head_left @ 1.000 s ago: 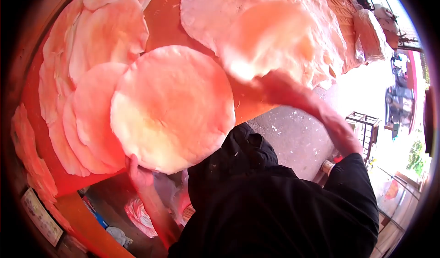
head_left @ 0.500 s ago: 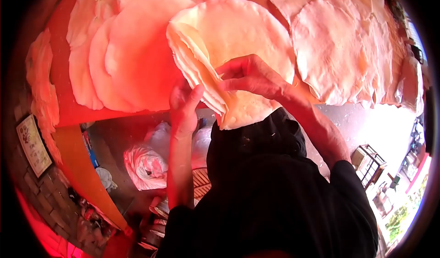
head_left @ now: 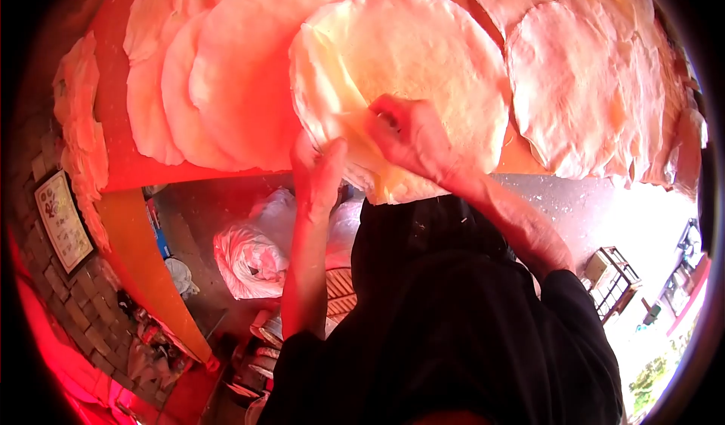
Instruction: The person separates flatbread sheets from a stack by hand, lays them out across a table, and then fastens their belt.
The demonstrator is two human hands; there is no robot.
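Observation:
In the head view, a stack of thin, round flatbread sheets (head_left: pixel 438 55) lies in front of me, its near edge overhanging the table. My left hand (head_left: pixel 319 170) is closed on the lower left edge of this stack, thumb on the near side; its fingertips are partly hidden. My right hand (head_left: pixel 411 134) is curled over the stack, pinching what looks like the folded edge of an upper sheet. A raised crease runs from that pinch toward the stack's upper left. The exact fingertip contact is hidden.
More overlapping sheets (head_left: pixel 257 70) lie on the left, and a wrinkled pile (head_left: pixel 566 85) on the right. Below the orange table (head_left: pixel 121 145) is a white bundle (head_left: pixel 249 262). A framed sign (head_left: pixel 64 221) is at far left, and a metal-framed rack (head_left: pixel 610 281) at lower right.
The fanned left edges of the stack have come down flatter. My right hand has turned into a tighter curl, drawing the upper sheet's edge with it. My left hand stays at the edge.

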